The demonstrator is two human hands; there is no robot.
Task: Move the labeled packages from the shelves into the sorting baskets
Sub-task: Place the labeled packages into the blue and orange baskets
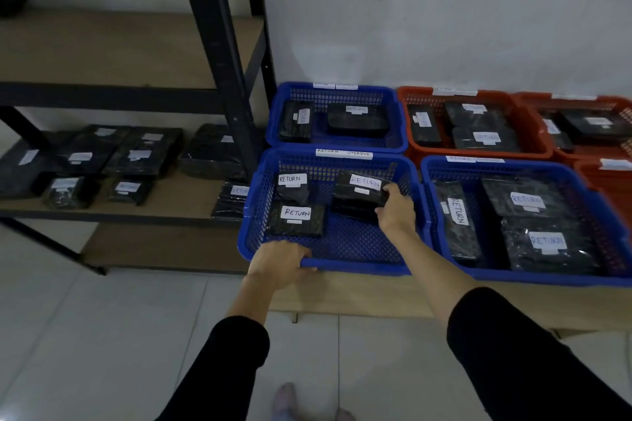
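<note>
- The right hand (396, 212) grips a black wrapped package (359, 196) at its right end, thumb on top and fingers curled under, inside the near blue basket (328, 265) tagged "RETURN OVERDUE".
- The package sits low toward the basket's back right; whether it touches the mesh floor cannot be told. Its white "RETURN" label faces up.
- The left hand (280, 267) is curled over the basket's front rim, holding it.
- Two other labelled packages lie in the same basket on the left, apart from the held one.
- More packages wait on the lower shelf (164, 212), some stacked, one just beside the basket.
- Handling, as a judgement: a one-hand end grip suggests the package is light. The glossy plastic wrap looks slick and a bit soft, so a pinch on loose film could slip.
- The better hold is likely across a short end or the two long edges, fingers underneath, label kept up for reading.
- Nothing shows that it is fragile; setting it flat seems safe.
</note>
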